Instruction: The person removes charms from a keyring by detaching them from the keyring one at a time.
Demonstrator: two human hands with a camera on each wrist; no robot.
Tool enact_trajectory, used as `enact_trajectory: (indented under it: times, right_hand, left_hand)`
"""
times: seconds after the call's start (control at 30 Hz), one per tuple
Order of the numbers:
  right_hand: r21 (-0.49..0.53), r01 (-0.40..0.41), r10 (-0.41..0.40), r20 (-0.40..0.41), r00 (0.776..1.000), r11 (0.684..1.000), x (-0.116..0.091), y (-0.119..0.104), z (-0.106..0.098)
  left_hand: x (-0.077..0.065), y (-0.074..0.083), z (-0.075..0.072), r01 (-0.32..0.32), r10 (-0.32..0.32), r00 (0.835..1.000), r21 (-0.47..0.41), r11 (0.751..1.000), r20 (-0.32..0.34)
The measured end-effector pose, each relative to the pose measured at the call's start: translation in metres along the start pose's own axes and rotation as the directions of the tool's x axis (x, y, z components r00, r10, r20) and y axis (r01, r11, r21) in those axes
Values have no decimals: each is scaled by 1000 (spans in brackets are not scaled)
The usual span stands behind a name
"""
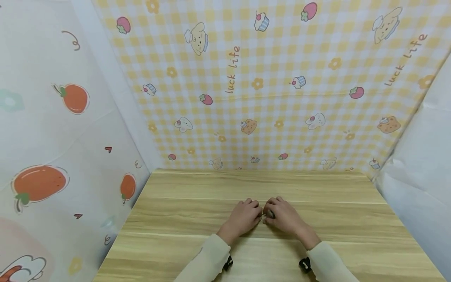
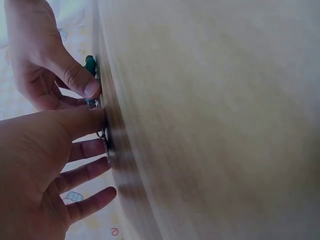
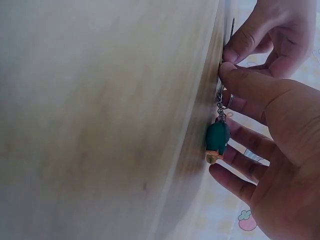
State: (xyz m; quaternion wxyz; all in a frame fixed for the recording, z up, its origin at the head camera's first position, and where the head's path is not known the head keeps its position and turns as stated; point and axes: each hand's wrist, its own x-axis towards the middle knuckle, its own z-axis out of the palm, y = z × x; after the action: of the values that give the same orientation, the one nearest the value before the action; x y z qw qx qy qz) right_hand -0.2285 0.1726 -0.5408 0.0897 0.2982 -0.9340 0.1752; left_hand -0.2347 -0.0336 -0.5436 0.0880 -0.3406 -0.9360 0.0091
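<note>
A keychain lies between my hands, low over the wooden table. Its green charm [image 3: 217, 137], with an orange and yellow end, hangs from a short metal chain [image 3: 220, 107] beside a split ring [image 3: 229, 101]. In the head view the charm [image 1: 270, 214] shows dark under my right hand [image 1: 282, 215]. That hand pinches the keychain's metal end between thumb and forefinger, its other fingers spread. My left hand [image 1: 244, 215] meets it fingertip to fingertip and pinches a thin metal piece [image 3: 232, 27], whose kind I cannot tell. The fingertips hide where the parts join.
The wooden table [image 1: 169, 219] runs back to a yellow checked cloth [image 1: 271, 105]. A patterned white sheet [image 1: 88, 137] stands at the left and a plain white one [image 1: 419, 156] at the right. Dark wrist straps [image 1: 305, 265] show below the sleeves.
</note>
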Motion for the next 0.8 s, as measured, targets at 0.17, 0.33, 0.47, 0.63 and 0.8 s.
enact_trajectory:
  times: [0.17, 0.33, 0.47, 0.63, 0.8]
  right_hand:
    - [-35, 19, -20, -13, 1000, 999, 1, -1, 0]
    - [-44, 19, -20, -21, 1000, 999, 3, -2, 0]
    - [-27, 21, -22, -34, 999, 999, 2, -4, 0]
    - [3, 18, -18, -45, 999, 1000, 1, -5, 0]
    - [30, -12, 13, -41, 999, 999, 2, -3, 1]
  left_hand:
    - [1, 3, -2, 7, -7, 1000, 11, 1000, 19]
    - [3, 5, -3, 18, -18, 1000, 5, 1000, 21]
    - [4, 6, -2, 28, -29, 999, 26, 999, 41]
    - [4, 5, -3, 30, -32, 998, 35, 999, 61]
    - [3, 1, -1, 25, -24, 999, -17, 1000, 27]
